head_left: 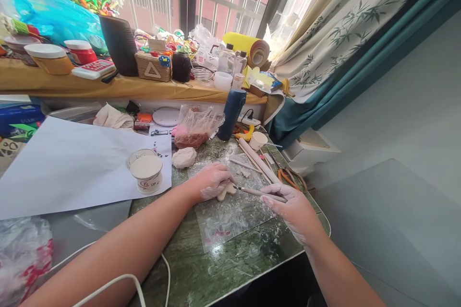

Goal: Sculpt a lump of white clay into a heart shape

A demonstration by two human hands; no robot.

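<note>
My left hand (215, 180), dusted white, has its curled fingers on a small, pale, lobed clay piece (226, 192) and steadies it on a clear plastic sheet (230, 223). In my right hand (293, 206) is a slim grey pen-shaped clay tool (257, 193), gripped like a pencil. Its dark tip touches or nearly touches the clay's right side; the exact contact cannot be made out. Behind my hands, a thin stick (245, 165) and a small clay scrap (246, 173) lie on the sheet. A long pale roller (257, 158) lies beyond the tool.
A lump of white clay (184, 157) and a lidded paper cup (147, 172) stand left of the sheet. Farther back are a bagged brown lump (194, 132), a blue bottle (232, 115) and a yellow glue gun (247, 133). Orange-handled scissors (288, 177) lie near the right edge.
</note>
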